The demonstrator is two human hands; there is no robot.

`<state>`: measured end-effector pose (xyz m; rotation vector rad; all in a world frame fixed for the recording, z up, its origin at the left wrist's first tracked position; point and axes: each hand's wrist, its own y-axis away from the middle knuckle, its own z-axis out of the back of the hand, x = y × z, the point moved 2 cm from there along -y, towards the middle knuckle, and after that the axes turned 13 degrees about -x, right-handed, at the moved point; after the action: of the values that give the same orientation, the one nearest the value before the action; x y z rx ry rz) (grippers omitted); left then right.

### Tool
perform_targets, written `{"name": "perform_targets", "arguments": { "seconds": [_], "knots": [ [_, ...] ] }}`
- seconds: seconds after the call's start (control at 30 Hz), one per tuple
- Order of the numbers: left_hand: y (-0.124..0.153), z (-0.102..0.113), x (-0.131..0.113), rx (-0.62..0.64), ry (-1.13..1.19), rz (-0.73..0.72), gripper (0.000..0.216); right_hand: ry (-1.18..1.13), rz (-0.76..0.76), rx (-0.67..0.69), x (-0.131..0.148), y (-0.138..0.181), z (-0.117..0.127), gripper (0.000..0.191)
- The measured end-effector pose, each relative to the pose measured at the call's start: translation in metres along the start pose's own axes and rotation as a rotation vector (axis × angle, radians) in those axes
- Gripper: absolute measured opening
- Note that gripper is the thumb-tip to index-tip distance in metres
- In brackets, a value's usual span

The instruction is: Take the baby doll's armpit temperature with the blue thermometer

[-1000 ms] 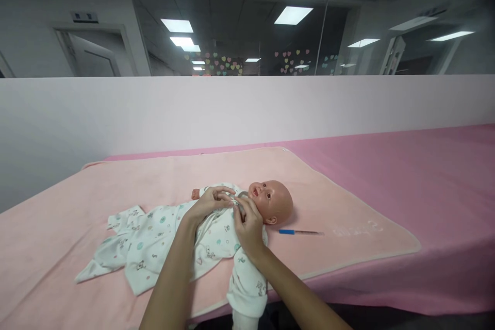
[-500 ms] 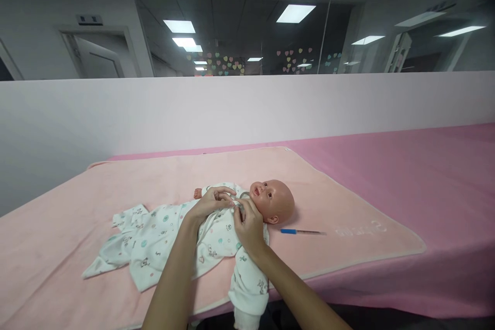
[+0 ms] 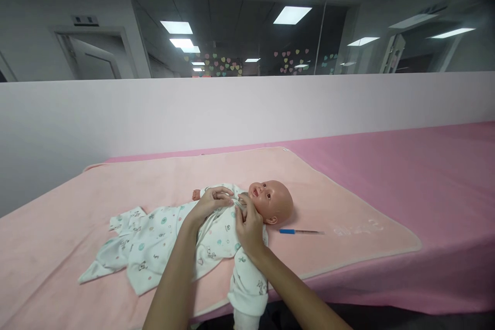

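Note:
A baby doll (image 3: pixel 273 201) lies on its back on a peach blanket (image 3: pixel 340 206), head to the right. It wears a white printed romper (image 3: pixel 162 240) whose legs trail to the left. My left hand (image 3: pixel 209 203) pinches the romper's cloth at the doll's chest, close under the chin. My right hand (image 3: pixel 249 227) grips the collar edge next to the neck. Both hands are closed on the fabric and nearly touch each other. One romper sleeve (image 3: pixel 247 289) hangs over the blanket's near edge.
A thin stick with a blue end (image 3: pixel 299 231) lies on the blanket right of the doll's head. The blanket rests on a pink sheet (image 3: pixel 425 175) that runs off to the right. A white partition wall (image 3: pixel 247 113) stands behind, with glass above it.
Both hands stay at the doll's collar; the fingers have shifted slightly on the cloth. The view wobbles a little.

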<state>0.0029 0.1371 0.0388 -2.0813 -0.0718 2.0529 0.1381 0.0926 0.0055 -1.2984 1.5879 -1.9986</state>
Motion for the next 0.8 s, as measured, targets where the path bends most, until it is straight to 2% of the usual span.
{"name": "perform_targets", "arguments": {
  "seconds": [0.4, 0.63, 0.8],
  "knots": [
    [0.0014, -0.0028, 0.0000, -0.014, -0.031, -0.037, 0.026, 0.014, 0.040, 0.016, 0.0029, -0.0011, 0.0016, 0.026],
    [-0.0008, -0.0039, 0.0035, 0.014, -0.052, -0.052, 0.033, -0.017, 0.021, 0.031, 0.0057, -0.0014, 0.0029, 0.020],
    [0.0042, -0.0036, -0.0044, 0.044, -0.086, -0.066, 0.031, -0.044, -0.002, -0.001, 0.0062, -0.0029, 0.0027, 0.020]
  ]
}}
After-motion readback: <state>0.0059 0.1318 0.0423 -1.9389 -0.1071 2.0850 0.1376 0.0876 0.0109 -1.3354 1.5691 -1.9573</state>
